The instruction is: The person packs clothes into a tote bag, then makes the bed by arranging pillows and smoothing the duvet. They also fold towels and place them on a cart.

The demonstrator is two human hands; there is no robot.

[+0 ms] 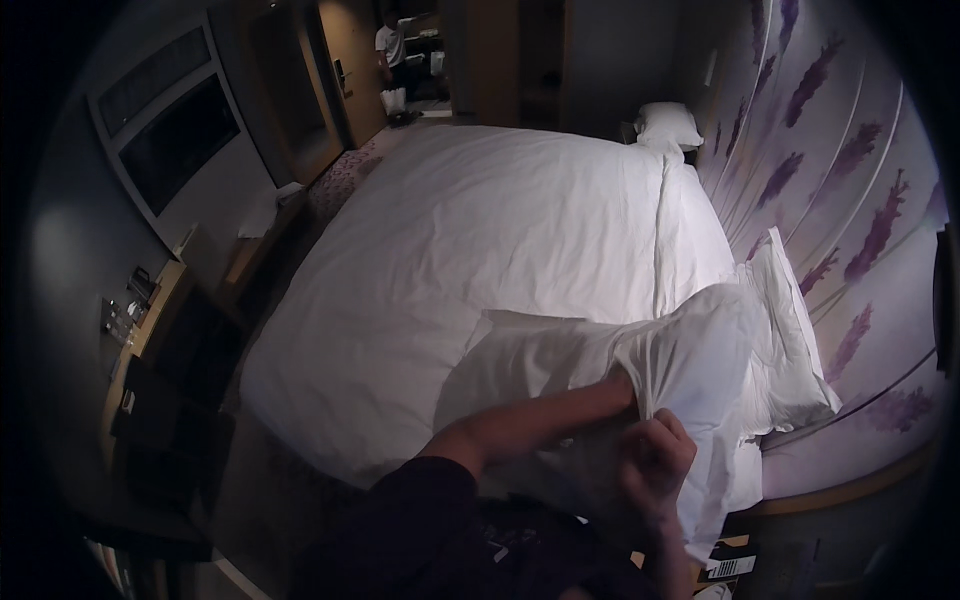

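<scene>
A loose white pillowcase [694, 360] hangs over the near side of the bed, bunched in folds around its opening. My left forearm [547, 424] reaches across from the left and goes into the pillowcase at the wrist; cloth hides that hand. Just below the opening, my right hand [660, 454] has its fingers closed on the gathered edge of the cloth. More white fabric [532, 352] spreads out to the left, under and beyond my forearm. Right behind the pillowcase, a white pillow [791, 352] leans near the headboard wall.
A white duvet [450, 225] covers the large bed. Another pillow [670, 125] lies at its far right corner. A nightstand [727, 562] with cards stands at lower right. A desk [161, 307] with a kettle lines the left wall. Near the far door [352, 67] stands a person [391, 49].
</scene>
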